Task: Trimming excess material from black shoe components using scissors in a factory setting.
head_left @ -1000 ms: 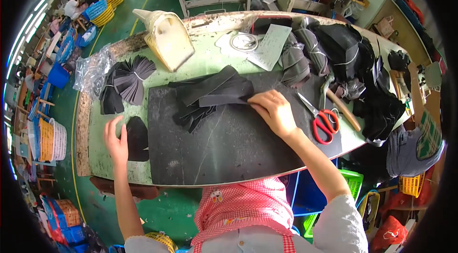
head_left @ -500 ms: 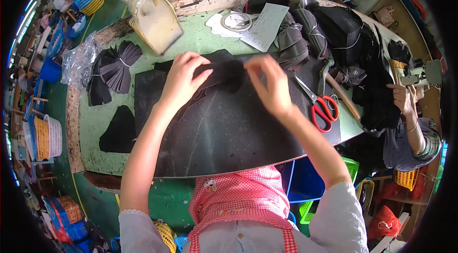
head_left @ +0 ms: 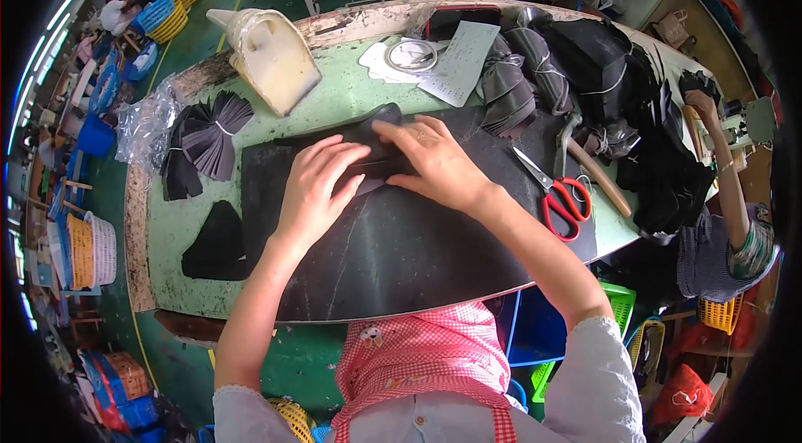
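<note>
Both hands are at a folded black piece of leather or fabric (head_left: pixel 383 116) over a dark board (head_left: pixel 359 255). My left hand (head_left: pixel 322 184) is curled at its left part, fingers bent over it and thumb close to its near edge. From the right, my right hand (head_left: pixel 434 157) grips it, fingers on top and thumb below. My fingers hide much of the piece, so its full shape cannot be made out. A flat black cut piece (head_left: pixel 215 247) lies left of the board.
Red-handled scissors (head_left: pixel 561 201) and a wooden-handled hammer (head_left: pixel 597 166) lie to the right. Fanned dark bundles (head_left: pixel 219 132) sit left, a cut-open glue jug (head_left: pixel 276 55) behind. Tied bundles (head_left: pixel 508 84) and a paper sheet (head_left: pixel 464 59) lie at the back. A co-worker's arm (head_left: pixel 723 142) is far right.
My right hand has moved left, close to my left hand, and its fingers now rest on the black piece. The co-worker's hand at far right has moved farther back.
</note>
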Available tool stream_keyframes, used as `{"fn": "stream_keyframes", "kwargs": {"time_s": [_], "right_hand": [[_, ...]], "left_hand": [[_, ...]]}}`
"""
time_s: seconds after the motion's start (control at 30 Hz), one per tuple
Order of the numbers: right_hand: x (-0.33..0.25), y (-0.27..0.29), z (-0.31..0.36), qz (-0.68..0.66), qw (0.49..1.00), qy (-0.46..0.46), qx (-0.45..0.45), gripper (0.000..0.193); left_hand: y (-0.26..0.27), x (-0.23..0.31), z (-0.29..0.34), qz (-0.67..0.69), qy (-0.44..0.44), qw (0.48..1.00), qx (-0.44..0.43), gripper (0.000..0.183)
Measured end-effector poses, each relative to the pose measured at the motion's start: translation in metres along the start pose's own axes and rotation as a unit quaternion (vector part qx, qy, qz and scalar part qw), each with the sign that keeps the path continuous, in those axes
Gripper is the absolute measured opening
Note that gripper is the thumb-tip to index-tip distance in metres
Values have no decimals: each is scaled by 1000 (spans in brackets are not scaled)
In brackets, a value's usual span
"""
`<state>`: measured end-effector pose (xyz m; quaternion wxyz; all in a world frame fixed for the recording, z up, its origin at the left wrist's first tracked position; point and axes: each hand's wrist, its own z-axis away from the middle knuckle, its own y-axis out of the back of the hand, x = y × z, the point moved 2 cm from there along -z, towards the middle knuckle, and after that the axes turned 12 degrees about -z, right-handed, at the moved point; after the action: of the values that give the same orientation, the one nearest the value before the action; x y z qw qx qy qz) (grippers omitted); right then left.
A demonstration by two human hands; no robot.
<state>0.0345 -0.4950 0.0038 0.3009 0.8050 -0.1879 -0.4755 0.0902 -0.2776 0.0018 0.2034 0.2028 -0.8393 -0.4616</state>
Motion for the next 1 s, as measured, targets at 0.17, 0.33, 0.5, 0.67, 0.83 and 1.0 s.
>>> {"fn": "stream_keyframes", "kwargs": {"time_s": [0.17,0.33,0.5,0.67,0.83,1.0], "right_hand": [[0,-13,8,74,997,15,11,62],[-2,-6,4,4,1000,-8,10,64],[2,-8,-6,6,1000,-25,11,64],[7,-10,-18,36,991,-115,-49,62],[-5,-12,-10,62,997,-32,12,56],[-22,-30,10,103,995,10,8,45]], "left_hand": [[28,6,28,-12,53,988,146,37],[26,56,114,31,103,982,-154,66],[35,142,148,328,-157,882,-300,62],[38,70,68,166,-65,984,16,41],[32,12,-4,-55,-15,996,-75,61],[10,-8,-18,4,34,988,-152,21]]}}
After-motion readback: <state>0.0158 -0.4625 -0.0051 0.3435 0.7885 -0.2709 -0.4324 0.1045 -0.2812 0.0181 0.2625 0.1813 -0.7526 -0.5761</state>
